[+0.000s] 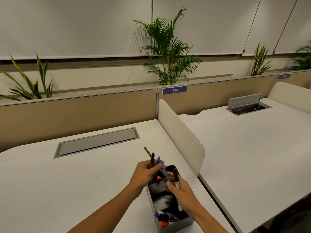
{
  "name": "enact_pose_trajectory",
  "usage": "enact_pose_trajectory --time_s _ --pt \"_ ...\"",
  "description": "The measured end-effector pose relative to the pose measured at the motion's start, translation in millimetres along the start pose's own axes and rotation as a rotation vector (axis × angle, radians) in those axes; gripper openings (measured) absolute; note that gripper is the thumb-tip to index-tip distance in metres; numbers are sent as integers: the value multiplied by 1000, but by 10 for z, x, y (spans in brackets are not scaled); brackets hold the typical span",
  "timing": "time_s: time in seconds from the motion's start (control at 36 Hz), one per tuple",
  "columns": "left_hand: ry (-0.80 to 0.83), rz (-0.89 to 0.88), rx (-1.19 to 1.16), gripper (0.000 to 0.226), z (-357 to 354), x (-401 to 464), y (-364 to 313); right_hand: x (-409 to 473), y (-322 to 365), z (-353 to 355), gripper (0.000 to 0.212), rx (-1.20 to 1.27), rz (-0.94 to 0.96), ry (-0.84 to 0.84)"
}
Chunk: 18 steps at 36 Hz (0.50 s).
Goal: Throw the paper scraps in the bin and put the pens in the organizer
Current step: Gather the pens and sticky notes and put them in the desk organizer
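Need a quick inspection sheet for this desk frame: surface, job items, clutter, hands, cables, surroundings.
Surface: white desk, closed grey cable hatch set into it.
Job's things: organizer at the near desk edge, markers already in its near compartment; blue pen and two dark pens in the left hand; black marker in the right hand. No paper scraps or bin seen.
Clutter: nothing seen.
Grippers: left hand grips the pens above the organizer; right hand grips the marker.
Cables: nothing seen.
Surroundings: white divider, neighbouring desk with open hatch, sign 475, plants behind the partition.
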<state>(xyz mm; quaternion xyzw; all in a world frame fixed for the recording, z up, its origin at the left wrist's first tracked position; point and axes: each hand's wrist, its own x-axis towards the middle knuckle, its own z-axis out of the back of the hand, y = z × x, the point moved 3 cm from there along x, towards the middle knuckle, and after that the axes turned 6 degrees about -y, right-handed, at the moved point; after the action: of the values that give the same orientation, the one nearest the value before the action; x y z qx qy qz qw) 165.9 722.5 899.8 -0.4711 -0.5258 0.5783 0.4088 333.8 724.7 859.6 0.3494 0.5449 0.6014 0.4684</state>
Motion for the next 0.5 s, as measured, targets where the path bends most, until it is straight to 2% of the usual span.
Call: enact_pose_trajectory --time_s 0.17,0.28,0.5 --pt "-94 -6 -4 16 98 131 -118 16 -78 -23 15 -40 8 -90" --pt "-140 -23 -45 15 150 206 -166 19 -104 -34 14 -61 17 -57" --pt "-174 -41 51 14 188 260 -205 46 -148 -25 20 -31 40 5"
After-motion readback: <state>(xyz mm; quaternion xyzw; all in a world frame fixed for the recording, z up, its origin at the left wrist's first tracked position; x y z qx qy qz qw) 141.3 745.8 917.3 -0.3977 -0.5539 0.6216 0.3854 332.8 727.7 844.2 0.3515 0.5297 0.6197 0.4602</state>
